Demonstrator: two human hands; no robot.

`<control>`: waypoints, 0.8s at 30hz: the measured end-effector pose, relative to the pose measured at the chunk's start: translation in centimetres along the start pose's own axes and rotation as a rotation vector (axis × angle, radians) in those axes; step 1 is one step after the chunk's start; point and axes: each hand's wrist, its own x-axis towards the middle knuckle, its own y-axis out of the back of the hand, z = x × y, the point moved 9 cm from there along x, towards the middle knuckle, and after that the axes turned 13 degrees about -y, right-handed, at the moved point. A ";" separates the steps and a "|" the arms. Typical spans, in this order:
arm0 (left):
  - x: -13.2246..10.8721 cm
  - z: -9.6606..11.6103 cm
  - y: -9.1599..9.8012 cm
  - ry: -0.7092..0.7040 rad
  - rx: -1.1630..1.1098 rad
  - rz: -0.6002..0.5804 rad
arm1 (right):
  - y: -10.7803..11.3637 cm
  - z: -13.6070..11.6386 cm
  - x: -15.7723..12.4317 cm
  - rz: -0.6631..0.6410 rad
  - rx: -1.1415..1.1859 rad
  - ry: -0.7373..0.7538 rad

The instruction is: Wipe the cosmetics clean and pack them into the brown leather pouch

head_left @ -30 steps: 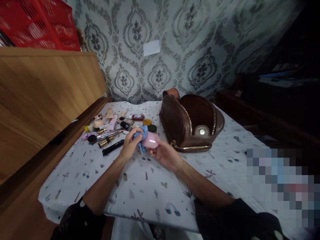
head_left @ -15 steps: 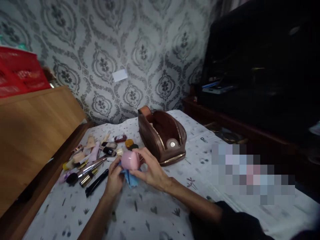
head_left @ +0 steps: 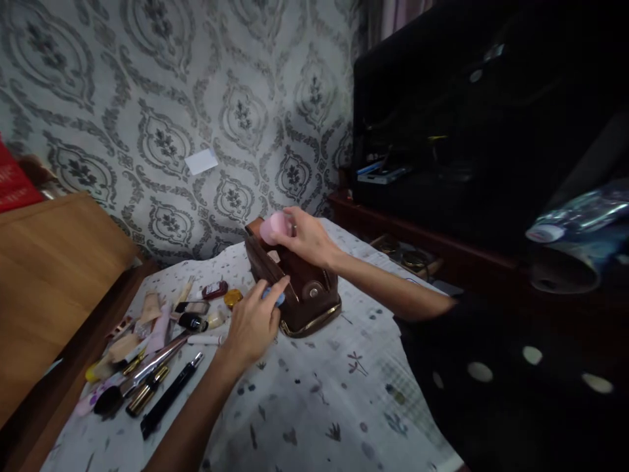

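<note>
1. Two grips, both mine. The right grip (head_left: 309, 239) clasps a pink container (head_left: 275, 227), thumb below and fingers above; the left grip (head_left: 255, 321) pinches a bunched blue cloth (head_left: 272, 296), most of it hidden by my fingers.

2. Principal relation: the pink container lies to the left of my right palm and shows over the far end of the brown bag (head_left: 309, 316), beside its strap (head_left: 255, 227). Whether it touches the rim, I cannot tell from this angle.

3. Nearer hand: the right, which holds it. My left is nearer to me and lower, its index finger reaching to the bag's left zipped edge.

4. Axis of the container: short and tilted, seemingly crosswise, with the free end pointing left, away from my palm. Blur hides which end is the cap.

5. Axis of the bag: its open mouth runs away from me across the tabletop (head_left: 275, 393), the snap end nearest.
</note>
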 end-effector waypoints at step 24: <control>-2.3 0.0 -1.5 -0.062 0.019 0.189 | -12.9 8.2 0.7 -0.578 -0.612 -0.454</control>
